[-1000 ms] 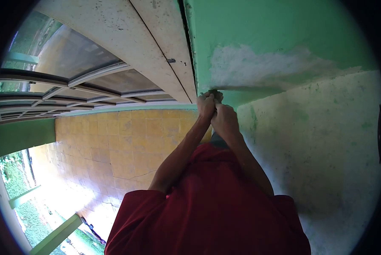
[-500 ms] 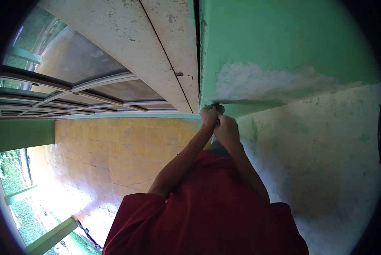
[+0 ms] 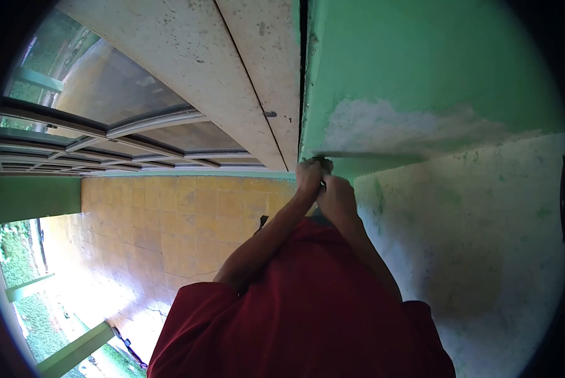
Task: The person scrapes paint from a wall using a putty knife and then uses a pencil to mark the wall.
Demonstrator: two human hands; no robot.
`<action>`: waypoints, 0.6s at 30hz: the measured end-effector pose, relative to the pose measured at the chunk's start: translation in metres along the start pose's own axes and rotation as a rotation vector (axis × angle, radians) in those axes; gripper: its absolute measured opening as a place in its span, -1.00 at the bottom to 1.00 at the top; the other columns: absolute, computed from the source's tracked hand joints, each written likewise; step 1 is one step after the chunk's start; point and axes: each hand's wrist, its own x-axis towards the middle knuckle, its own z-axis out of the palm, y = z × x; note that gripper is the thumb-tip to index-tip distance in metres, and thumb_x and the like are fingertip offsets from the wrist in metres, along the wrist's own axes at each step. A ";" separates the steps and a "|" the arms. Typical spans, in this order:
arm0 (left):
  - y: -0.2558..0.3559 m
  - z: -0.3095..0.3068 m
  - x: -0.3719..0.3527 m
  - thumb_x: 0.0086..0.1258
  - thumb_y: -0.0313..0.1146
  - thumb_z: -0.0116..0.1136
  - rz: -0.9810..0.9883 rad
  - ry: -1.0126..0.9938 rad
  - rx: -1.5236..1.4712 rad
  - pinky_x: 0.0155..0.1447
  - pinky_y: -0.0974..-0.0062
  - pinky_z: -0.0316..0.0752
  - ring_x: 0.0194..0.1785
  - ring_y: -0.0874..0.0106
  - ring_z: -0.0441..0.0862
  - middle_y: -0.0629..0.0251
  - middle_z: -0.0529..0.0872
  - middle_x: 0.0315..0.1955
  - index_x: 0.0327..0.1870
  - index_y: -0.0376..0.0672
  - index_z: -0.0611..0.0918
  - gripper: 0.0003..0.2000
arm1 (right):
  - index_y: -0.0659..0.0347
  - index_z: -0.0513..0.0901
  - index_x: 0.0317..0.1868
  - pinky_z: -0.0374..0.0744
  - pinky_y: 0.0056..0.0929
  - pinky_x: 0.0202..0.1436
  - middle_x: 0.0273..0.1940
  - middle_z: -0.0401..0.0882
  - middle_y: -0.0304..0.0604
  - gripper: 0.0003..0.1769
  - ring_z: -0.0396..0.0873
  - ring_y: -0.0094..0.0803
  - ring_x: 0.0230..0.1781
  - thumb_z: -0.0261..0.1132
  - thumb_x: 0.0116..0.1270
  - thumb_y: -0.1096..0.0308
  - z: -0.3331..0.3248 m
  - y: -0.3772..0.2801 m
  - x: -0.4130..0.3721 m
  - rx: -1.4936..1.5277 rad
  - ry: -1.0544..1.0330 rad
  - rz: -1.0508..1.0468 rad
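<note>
My left hand (image 3: 309, 178) is closed at the green wall (image 3: 414, 57), close to the corner by the window frame. Just below and to its right, my right hand (image 3: 338, 194) is closed too, touching or nearly touching the left. A small dark object (image 3: 323, 163) shows at the fingertips against the wall; its kind is too small and shadowed to tell. Right above the hands, the wall bears a rough whitish patch (image 3: 383, 123) where the green paint is gone. Both arms reach forward from red sleeves.
A pale window frame (image 3: 257, 50) with glass panes (image 3: 137, 94) runs along the left. Yellow floor tiles (image 3: 188, 214) lie below it. On the right is a whitish, stained wall surface (image 3: 471, 239). Green posts (image 3: 78, 349) stand at the bright lower-left edge.
The view has shifted slightly, so the window frame and wall sit a little further right. Both hands stay together at the same spot. A small dark thing now shows beside the left forearm.
</note>
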 end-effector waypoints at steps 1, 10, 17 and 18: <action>0.029 0.011 -0.019 0.27 -0.50 -0.07 0.032 -0.003 -0.029 -0.15 0.41 0.60 -0.27 0.36 0.73 0.05 0.77 -0.37 -0.19 -0.45 0.72 -0.71 | 0.37 0.66 -0.20 0.56 0.06 -0.07 -0.27 0.64 0.31 -0.78 0.62 0.21 -0.16 0.21 0.22 0.41 -0.006 -0.004 0.004 0.001 0.002 -0.007; 0.044 0.020 -0.034 0.29 -0.53 -0.04 0.003 0.077 -0.177 -0.19 0.36 0.62 -0.31 0.32 0.72 0.04 0.76 -0.36 -0.23 -0.43 0.72 -0.75 | 0.38 0.67 -0.22 0.56 0.08 -0.06 -0.27 0.63 0.33 -0.77 0.62 0.24 -0.17 0.20 0.21 0.40 -0.023 -0.013 -0.004 0.022 -0.021 0.002; -0.021 -0.046 0.027 0.52 -0.39 -0.04 -0.181 -0.204 0.232 -0.11 0.33 0.70 -0.17 0.19 0.75 0.01 0.74 -0.17 0.20 -0.38 0.50 -0.66 | 0.15 0.63 0.14 0.59 0.01 -0.02 -0.22 0.67 0.24 -0.57 0.65 0.16 -0.12 0.17 0.23 0.41 0.046 0.062 0.021 0.035 -0.145 -0.019; -0.003 -0.057 0.011 0.54 -0.34 -0.03 -0.302 -0.318 -0.028 -0.09 0.30 0.71 -0.16 0.15 0.75 -0.01 0.73 -0.15 0.30 -0.38 0.41 -0.59 | 0.08 0.60 0.23 0.59 0.01 -0.01 -0.21 0.68 0.22 -0.50 0.65 0.16 -0.12 0.16 0.23 0.41 0.043 0.073 0.015 0.118 -0.126 -0.027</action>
